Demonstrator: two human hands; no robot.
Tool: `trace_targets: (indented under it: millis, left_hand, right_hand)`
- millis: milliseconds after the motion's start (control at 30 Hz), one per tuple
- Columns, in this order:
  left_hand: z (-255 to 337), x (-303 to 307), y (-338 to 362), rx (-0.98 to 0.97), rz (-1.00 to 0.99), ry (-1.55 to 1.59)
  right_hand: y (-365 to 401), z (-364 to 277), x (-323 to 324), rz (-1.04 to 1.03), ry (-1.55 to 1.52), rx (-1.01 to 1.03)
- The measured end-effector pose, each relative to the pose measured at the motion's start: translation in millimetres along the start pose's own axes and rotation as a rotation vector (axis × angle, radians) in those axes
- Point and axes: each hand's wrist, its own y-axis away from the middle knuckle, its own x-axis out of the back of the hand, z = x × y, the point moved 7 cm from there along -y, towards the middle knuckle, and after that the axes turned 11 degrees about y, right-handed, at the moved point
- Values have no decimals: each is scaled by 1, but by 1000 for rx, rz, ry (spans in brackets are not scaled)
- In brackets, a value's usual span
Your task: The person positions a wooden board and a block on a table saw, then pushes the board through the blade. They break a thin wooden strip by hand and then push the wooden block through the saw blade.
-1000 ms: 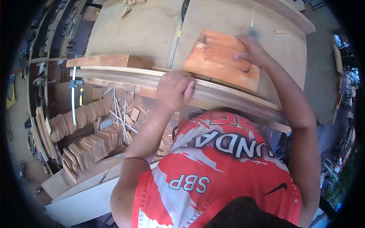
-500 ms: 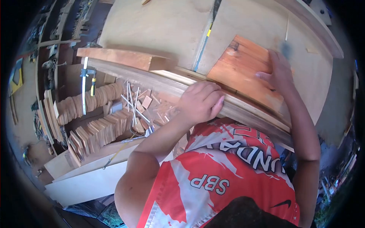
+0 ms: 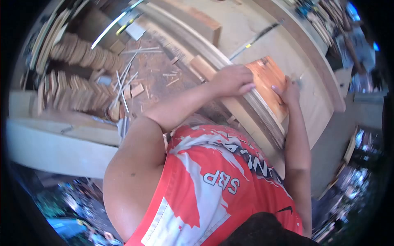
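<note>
A reddish-brown wooden panel [image 3: 266, 78] lies on the bench top against the boards along its near edge. My right hand [image 3: 289, 95] grips the panel's right side, thumb on its upper face and fingers at the edge. Curled over the long wooden edge boards [image 3: 262, 104], my left hand [image 3: 233, 80] sits just left of the panel, its thumb pointing toward it. The undersides of the left fingers are hidden. A thick wooden block [image 3: 201, 22] rests farther up along the same edge.
A bar clamp [image 3: 117, 24] is at the upper left. Below it are stacks of cut wooden pieces [image 3: 76, 92], thin white rods [image 3: 130, 67] and scraps on the floor. A raised wooden rim [image 3: 305, 45] borders the bench's far side. Another person [image 3: 356, 49] is at the upper right.
The head view has turned, so the bench edge slants more steeply and the far right comes into sight. Both hands stay at the panel and edge boards.
</note>
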Motion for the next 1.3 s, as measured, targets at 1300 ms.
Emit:
trace_targets:
  millis: [1300]
  left_hand:
    - [-250,-60,282,1043,23,311]
  right_hand:
    - [-13,18,-24,64,-122,-119]
